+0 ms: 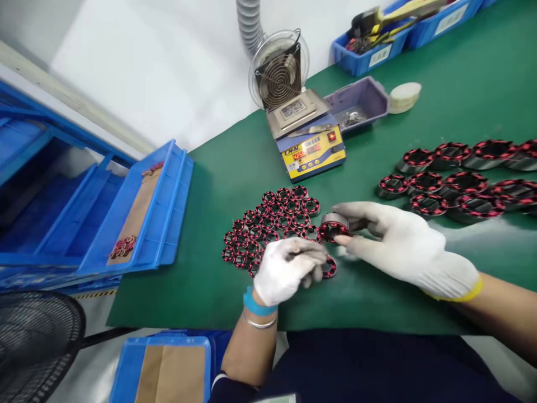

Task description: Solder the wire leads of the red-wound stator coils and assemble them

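My right hand [390,240], in a white work glove with a yellow cuff edge, pinches a motor stator [334,226] between thumb and fingers. It is a steel ring with red and black windings, tilted so its wound face shows. My left hand [287,266], also gloved, is closed with fingers bent together; what they hold, if anything, is hidden. Beside those fingertips is another stator [330,267], partly covered by them. A tight cluster of similar stators [267,223] stands behind and left of my left hand, which hides part of it.
More stators [425,183] stand in rows at right. Behind are a yellow-and-blue heating unit [312,151] with a fan, a purple tray [364,98] and blue tool bins [358,61]. Blue crates [168,207] flank the green table [218,168] at left; a black fan [37,347] stands lower left.
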